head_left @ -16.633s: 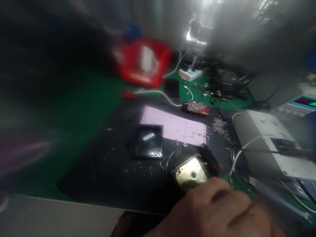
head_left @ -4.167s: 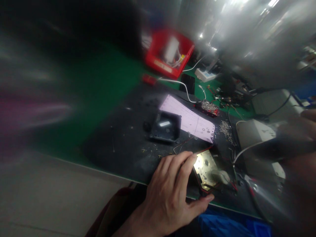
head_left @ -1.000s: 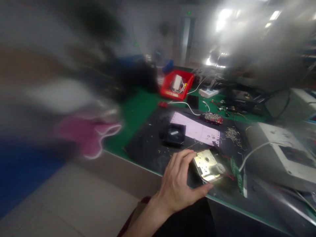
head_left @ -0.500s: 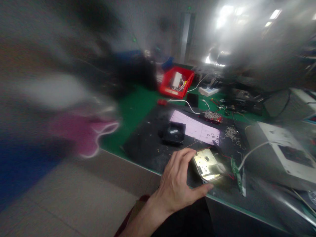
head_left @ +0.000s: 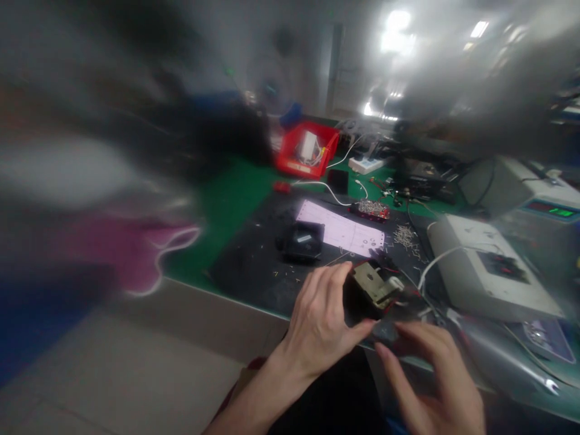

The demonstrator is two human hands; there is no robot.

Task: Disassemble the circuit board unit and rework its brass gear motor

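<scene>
My left hand grips a small dark device with a dull metal plate by its left side, fingertips at the far edge and thumb at the near edge. The device is tilted, and a pale round part and red wires show on its right. Close to its near side, my right hand has its thumb and fingers apart. A blurred dark grey patch lies between those fingertips; I cannot make out what it is. Beyond my left hand a black case rests on the dark mat.
A pink sheet lies on the mat near a red tray of screws and a loose pile of screws. A red bin is at the back. A white box-shaped unit with a cable stands to the right.
My right hand has come into view from the lower right. The device in my left hand has been tilted, its bright plate now dull. The whole view has shifted slightly.
</scene>
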